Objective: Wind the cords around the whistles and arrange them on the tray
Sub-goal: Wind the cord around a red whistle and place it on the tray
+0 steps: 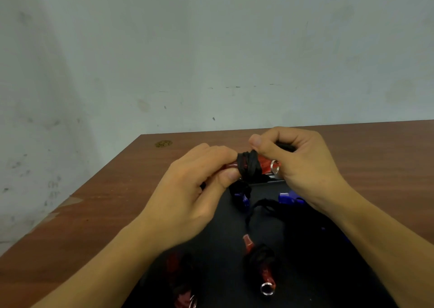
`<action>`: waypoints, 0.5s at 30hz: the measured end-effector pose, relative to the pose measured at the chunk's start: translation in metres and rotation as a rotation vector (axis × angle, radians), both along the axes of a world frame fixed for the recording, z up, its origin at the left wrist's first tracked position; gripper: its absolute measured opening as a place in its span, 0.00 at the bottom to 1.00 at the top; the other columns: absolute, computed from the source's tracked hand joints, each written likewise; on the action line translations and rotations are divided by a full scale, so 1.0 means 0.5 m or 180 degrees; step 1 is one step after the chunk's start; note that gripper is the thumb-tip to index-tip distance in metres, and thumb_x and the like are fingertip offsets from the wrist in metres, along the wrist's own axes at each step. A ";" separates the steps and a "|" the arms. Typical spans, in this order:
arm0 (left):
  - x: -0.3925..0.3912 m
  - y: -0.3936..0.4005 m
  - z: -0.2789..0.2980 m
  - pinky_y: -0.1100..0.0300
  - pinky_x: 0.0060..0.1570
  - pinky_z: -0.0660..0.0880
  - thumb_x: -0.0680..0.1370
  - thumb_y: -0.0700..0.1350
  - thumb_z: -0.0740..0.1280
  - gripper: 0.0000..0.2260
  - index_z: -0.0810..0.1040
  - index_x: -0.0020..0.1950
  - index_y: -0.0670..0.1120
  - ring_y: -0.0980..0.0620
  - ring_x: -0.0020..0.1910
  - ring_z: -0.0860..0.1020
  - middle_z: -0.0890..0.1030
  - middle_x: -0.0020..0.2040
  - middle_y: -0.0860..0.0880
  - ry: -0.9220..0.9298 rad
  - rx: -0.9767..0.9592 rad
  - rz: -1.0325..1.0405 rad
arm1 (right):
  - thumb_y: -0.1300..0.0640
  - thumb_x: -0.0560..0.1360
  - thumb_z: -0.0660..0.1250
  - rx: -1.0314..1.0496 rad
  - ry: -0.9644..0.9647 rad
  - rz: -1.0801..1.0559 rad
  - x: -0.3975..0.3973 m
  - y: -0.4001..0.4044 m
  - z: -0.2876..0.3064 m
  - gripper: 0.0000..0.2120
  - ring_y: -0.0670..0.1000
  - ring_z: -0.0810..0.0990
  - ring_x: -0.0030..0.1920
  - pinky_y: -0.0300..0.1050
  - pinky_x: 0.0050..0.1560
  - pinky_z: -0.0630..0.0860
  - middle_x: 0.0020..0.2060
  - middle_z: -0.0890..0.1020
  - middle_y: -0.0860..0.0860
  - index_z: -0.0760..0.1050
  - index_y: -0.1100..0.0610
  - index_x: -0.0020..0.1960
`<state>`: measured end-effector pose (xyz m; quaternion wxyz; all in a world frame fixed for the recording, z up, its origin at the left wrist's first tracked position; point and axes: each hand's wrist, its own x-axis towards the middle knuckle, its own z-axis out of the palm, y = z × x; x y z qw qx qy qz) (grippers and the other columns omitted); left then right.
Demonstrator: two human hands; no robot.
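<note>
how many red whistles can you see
3. One red plastic whistle held in both hands, half wound; one wrapped red whistle mid-tray; one blurred wrapped red whistle beside the left forearm. More may hide under the arms.

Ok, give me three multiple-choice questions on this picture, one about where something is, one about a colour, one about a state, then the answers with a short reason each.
1. Where is the tray?
A. on the wooden table
B. on the floor
C. against the wall

2. What colour is the whistle held in the hands?
A. blue
B. red
C. green

3. What state is the held whistle's cord in?
A. lying loose on the table
B. cut in two
C. partly wound around the whistle

Answers:
1. A, the black tray lies flat on the brown table.
2. B, red shows either side of the black cord, between the left hand and right hand.
3. C, several turns circle the body, and more cord is bunched in the right hand.
</note>
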<state>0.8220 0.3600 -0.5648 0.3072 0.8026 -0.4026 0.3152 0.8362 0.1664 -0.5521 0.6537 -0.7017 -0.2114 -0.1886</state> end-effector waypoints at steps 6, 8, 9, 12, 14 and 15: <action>0.009 0.004 -0.004 0.52 0.37 0.78 0.81 0.52 0.62 0.10 0.79 0.56 0.51 0.52 0.38 0.79 0.79 0.39 0.49 0.0915 -0.1010 -0.0246 | 0.50 0.67 0.71 0.0231 0.0322 0.0415 -0.005 0.006 -0.001 0.10 0.43 0.71 0.24 0.31 0.24 0.66 0.25 0.79 0.50 0.82 0.57 0.36; 0.015 0.005 -0.005 0.57 0.37 0.77 0.81 0.50 0.63 0.09 0.80 0.56 0.50 0.55 0.37 0.79 0.80 0.37 0.48 0.1109 -0.1245 -0.0271 | 0.54 0.70 0.71 0.0111 0.0340 0.0479 -0.003 0.005 -0.005 0.06 0.43 0.73 0.24 0.30 0.25 0.68 0.27 0.81 0.50 0.82 0.57 0.40; 0.016 0.004 -0.005 0.60 0.36 0.77 0.81 0.48 0.62 0.09 0.80 0.56 0.49 0.56 0.36 0.78 0.80 0.37 0.48 0.1166 -0.1305 -0.0282 | 0.57 0.73 0.71 -0.0002 0.0306 0.0500 -0.002 0.006 -0.008 0.04 0.43 0.74 0.25 0.30 0.26 0.68 0.28 0.82 0.51 0.82 0.58 0.42; 0.017 0.001 -0.006 0.61 0.34 0.75 0.80 0.47 0.62 0.08 0.80 0.53 0.48 0.56 0.34 0.77 0.79 0.36 0.46 0.1257 -0.1352 -0.0334 | 0.60 0.78 0.69 -0.0409 0.0128 0.0427 0.000 0.009 -0.019 0.04 0.45 0.76 0.27 0.31 0.30 0.71 0.33 0.85 0.52 0.82 0.57 0.45; 0.020 0.004 -0.009 0.61 0.34 0.75 0.80 0.47 0.62 0.07 0.80 0.50 0.51 0.56 0.33 0.77 0.79 0.35 0.45 0.1267 -0.1367 -0.0332 | 0.57 0.78 0.70 -0.0663 0.0032 0.0284 0.004 0.011 -0.026 0.04 0.50 0.79 0.32 0.37 0.34 0.75 0.36 0.85 0.50 0.82 0.53 0.45; 0.022 0.005 -0.010 0.62 0.34 0.75 0.80 0.49 0.63 0.07 0.80 0.48 0.53 0.56 0.32 0.77 0.79 0.35 0.45 0.1250 -0.1360 -0.0304 | 0.56 0.78 0.70 -0.0799 -0.0006 0.0176 0.006 0.012 -0.028 0.04 0.52 0.79 0.35 0.41 0.37 0.76 0.37 0.84 0.50 0.82 0.51 0.44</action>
